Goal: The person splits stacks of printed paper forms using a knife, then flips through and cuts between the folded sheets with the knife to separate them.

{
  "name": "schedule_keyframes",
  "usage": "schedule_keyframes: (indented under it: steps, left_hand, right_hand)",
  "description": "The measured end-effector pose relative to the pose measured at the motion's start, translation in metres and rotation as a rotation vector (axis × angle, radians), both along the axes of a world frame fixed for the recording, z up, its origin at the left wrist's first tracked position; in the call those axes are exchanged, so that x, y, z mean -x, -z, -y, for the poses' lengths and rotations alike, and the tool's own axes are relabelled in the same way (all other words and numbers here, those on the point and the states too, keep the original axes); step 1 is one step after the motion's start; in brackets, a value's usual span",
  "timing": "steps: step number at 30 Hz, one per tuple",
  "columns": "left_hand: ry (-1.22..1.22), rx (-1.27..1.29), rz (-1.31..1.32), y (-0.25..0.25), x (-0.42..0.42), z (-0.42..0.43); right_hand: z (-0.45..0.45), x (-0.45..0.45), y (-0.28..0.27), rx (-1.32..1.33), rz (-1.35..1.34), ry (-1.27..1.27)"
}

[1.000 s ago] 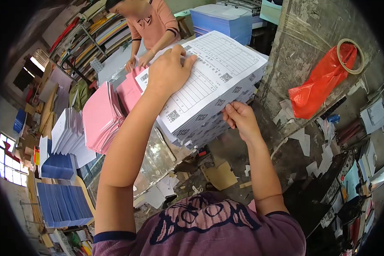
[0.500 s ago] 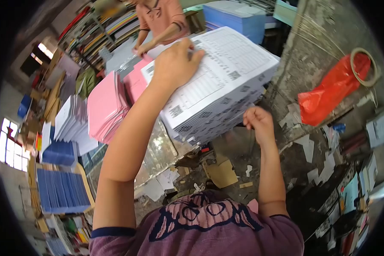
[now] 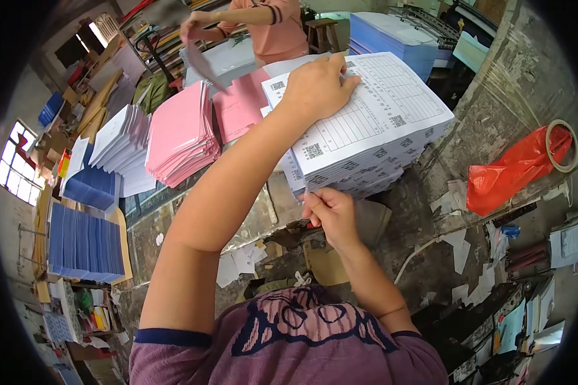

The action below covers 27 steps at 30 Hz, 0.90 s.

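The left hand (image 3: 318, 88) lies on the paper stack (image 3: 372, 119), thumb apart; the right hand (image 3: 332, 215) bends at its corner, pinch unclear.

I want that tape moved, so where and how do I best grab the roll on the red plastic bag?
I'd pinch the tape roll by its lower right rim, coming from the right, one finger through the hole. That stretch pokes out past the red plastic bag, and the open ring gives an edge to hook.

Left arm (image 3: 241, 179) extended, left hand (image 3: 320, 88) palm down, thumb spread; right hand (image 3: 331, 215) nearer torso (image 3: 302, 340), fingers curled.
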<state>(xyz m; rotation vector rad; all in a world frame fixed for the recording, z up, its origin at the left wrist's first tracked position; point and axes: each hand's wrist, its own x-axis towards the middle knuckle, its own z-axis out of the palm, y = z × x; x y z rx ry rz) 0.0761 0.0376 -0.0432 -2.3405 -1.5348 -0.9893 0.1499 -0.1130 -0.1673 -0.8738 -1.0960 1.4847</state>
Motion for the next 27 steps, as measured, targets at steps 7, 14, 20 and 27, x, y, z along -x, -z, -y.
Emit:
schedule_keyframes:
  steps: [7,14,20,27]
  left_hand:
    - [0.068,0.012,-0.007,-0.005,-0.026,-0.013]
    - [0.052,-0.009,0.002,-0.001,-0.025,-0.017]
    - [0.089,-0.051,-0.016,-0.006,-0.036,-0.02]
    - [0.035,0.014,-0.034,-0.01,-0.037,-0.013]
  right_hand:
    - [-0.022,-0.034,0.016,-0.2,0.007,-0.019]
    - [-0.02,-0.083,0.042,-0.207,0.09,0.082]
    - [-0.096,-0.202,-0.009,-0.4,0.055,0.981]
    - [-0.137,-0.231,-0.007,-0.454,-0.012,0.779]
